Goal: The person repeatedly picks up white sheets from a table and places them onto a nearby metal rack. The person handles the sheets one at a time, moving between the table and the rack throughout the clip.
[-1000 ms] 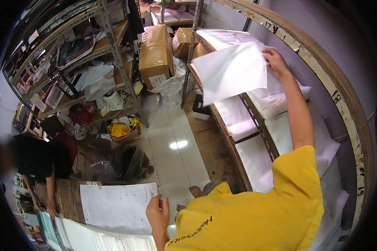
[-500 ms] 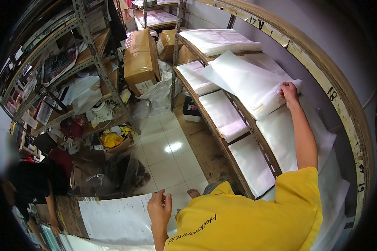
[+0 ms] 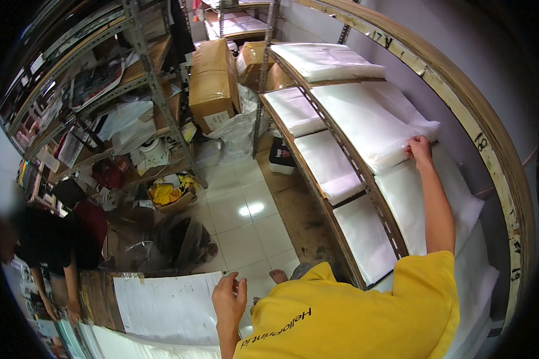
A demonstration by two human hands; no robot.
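Observation:
My right hand [image 3: 418, 148] reaches to the shelf rack on the right. Its fingers are closed at the near right corner of a thick stack of translucent white sheets [image 3: 371, 113], pinching the edge of a sheet there. The stack lies mostly flat, with its corner slightly raised beside the hand. How many sheets the fingers grip is hidden. My left hand [image 3: 229, 299] is held low, fingers loosely bent and apart, holding nothing. It is beside the end of a large white sheet [image 3: 164, 305] on the table.
More sheet stacks [image 3: 329, 167] fill neighbouring shelf sections. Cardboard boxes [image 3: 212, 90] and a plastic bag [image 3: 239, 134] stand beyond. A cluttered metal rack [image 3: 156, 90] is on the left, with a box of yellow cloth [image 3: 170, 194] below. Another person [image 3: 54, 242] leans over the table at left.
The top sheet, lifted and slanted across the stack before, now lies down on it. My right hand has moved slightly toward me relative to the stack. My left hand stays about the same.

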